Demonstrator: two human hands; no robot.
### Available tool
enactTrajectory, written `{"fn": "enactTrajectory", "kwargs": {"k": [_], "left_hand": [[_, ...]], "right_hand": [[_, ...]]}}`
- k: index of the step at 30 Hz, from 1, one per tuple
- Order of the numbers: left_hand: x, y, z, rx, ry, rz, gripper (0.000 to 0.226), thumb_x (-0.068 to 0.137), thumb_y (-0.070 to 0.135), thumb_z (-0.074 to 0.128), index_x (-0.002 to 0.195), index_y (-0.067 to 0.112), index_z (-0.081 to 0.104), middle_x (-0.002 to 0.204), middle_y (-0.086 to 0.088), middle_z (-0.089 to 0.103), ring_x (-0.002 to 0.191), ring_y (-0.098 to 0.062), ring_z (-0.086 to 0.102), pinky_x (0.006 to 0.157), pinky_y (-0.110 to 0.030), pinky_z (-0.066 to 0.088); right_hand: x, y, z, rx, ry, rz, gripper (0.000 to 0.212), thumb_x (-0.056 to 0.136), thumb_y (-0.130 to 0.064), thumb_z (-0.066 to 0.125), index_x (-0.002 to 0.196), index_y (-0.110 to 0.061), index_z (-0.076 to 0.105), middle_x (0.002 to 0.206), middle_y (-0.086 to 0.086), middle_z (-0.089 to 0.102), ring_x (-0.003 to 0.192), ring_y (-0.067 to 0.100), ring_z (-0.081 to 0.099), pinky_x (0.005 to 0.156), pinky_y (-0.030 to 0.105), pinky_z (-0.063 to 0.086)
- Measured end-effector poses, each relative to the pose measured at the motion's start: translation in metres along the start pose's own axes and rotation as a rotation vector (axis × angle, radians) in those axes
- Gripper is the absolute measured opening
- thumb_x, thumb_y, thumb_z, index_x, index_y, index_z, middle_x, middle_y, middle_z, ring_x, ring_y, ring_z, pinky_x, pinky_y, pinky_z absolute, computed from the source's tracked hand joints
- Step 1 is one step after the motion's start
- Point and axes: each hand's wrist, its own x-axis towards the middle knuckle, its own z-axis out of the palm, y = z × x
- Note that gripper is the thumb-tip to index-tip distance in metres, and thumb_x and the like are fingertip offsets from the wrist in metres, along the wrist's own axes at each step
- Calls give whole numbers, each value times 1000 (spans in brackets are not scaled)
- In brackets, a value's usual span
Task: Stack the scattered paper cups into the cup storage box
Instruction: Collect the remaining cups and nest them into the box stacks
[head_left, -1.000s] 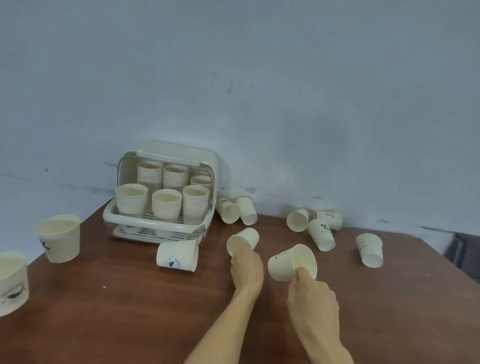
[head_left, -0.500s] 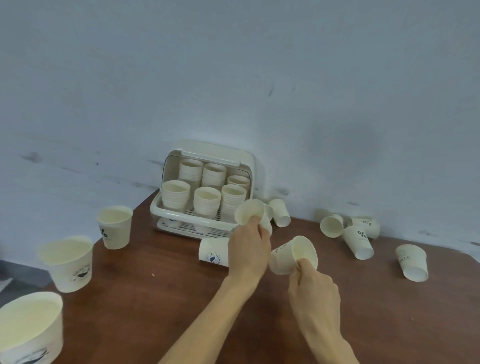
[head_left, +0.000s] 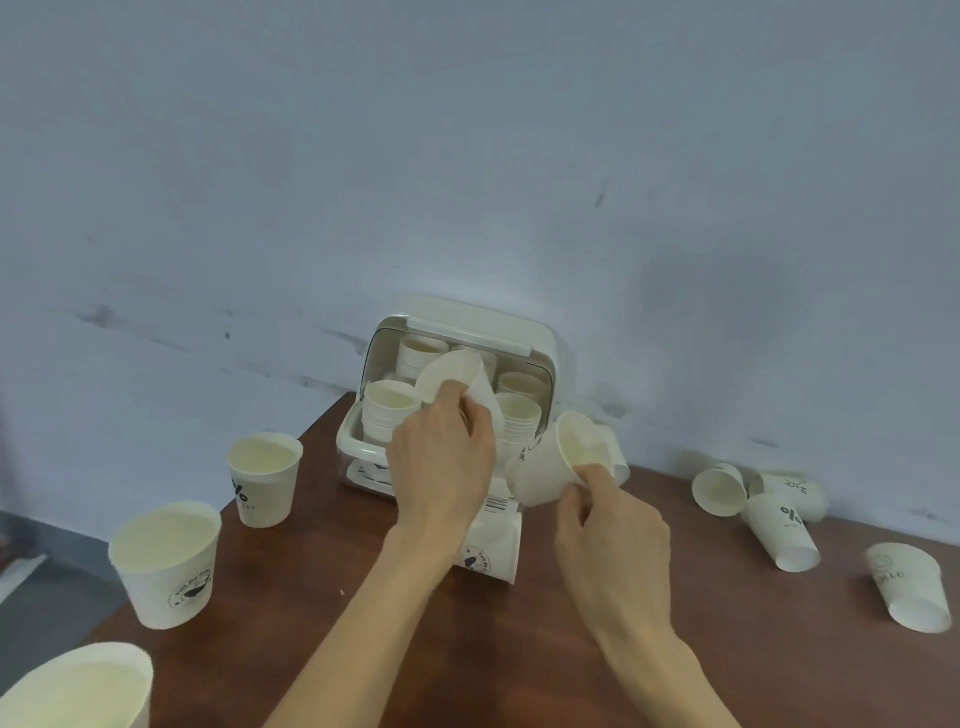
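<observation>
Three upright cups (head_left: 265, 478) stand on the bench (head_left: 291, 644) well left of the left hand (head_left: 441, 467); that hand's grip is clamped on a tilted paper cup (head_left: 457, 376) held at the open front of the cup storage box (head_left: 478, 332), over its stacks; just right, the right hand (head_left: 613, 540) grips a second cup (head_left: 556, 467); farther right, fallen cups (head_left: 779, 525) lie scattered.

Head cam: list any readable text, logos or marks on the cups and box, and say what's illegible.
"%" on the lying cup at right; smaller line below it blurred.
"%" partly seen on the upright cup; line below ends "AY", rest unreadable.
Round emblem on the nearer upright cup: lettering blurred.
Far-right lying cup: print illegible.
Storage box: no text visible.
</observation>
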Motion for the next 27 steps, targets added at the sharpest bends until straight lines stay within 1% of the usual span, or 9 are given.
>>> {"fn": "enactTrajectory", "kwargs": {"k": [3,5,10,14,16,18,21,24,27], "left_hand": [[9,-10,0,25,28,-31,18,95,21,46,91,12,61,63,-4,60,62,-26,56,57,-38,47],[16,-17,1,45,40,-44,19,95,20,46,93,11,62,65,-5,62,64,-25,57,59,-36,47],[43,-40,3,13,56,-166,21,95,22,45,100,13,63,79,-8,66,75,-28,59,67,-38,49],[58,-52,-3,-7,95,-209,19,95,21,45,98,13,61,76,-1,59,72,-24,51,64,-33,39],[63,-56,-7,-20,116,-193,20,94,21,45,99,14,63,77,-1,61,72,-21,50,64,-33,40],[68,-60,-12,-53,150,-192,18,93,20,46,97,16,63,78,0,64,74,-22,52,69,-35,44],[73,-66,-18,-96,189,-200,13,92,19,49,89,17,61,73,2,64,73,-22,56,69,-34,44],[75,-69,-21,-87,179,-189,15,92,20,48,93,17,63,75,0,66,76,-23,59,70,-35,46],[76,-72,-19,-66,154,-183,20,91,20,46,97,17,65,78,-1,67,79,-25,59,72,-38,47]], "right_hand": [[15,-8,7,27,25,-31,25,94,-20,44,112,-22,62,61,-5,52,63,23,47,61,36,39],[26,-12,14,45,27,-37,25,94,-21,44,111,-23,61,65,-2,58,64,23,51,60,35,40],[50,-19,36,103,40,-31,23,94,-22,43,107,-22,62,66,-1,59,69,20,53,54,26,32],[68,-32,48,162,70,-54,22,95,-21,45,109,-21,63,61,-5,58,62,16,56,65,37,46],[79,-38,55,191,89,-71,23,96,-20,45,109,-21,63,62,-5,58,62,17,56,67,39,49],[87,-44,63,211,100,-108,24,96,-17,45,110,-19,65,66,-4,60,64,18,57,65,37,47],[97,-53,75,230,89,-140,24,98,-15,44,110,-17,65,76,-1,63,72,20,58,65,35,45],[101,-53,86,233,41,-107,25,99,-16,42,113,-18,63,83,-4,60,78,19,54,65,30,37],[101,-46,95,244,16,-89,28,99,-16,41,117,-17,63,85,-1,64,80,21,56,66,33,39]]}}
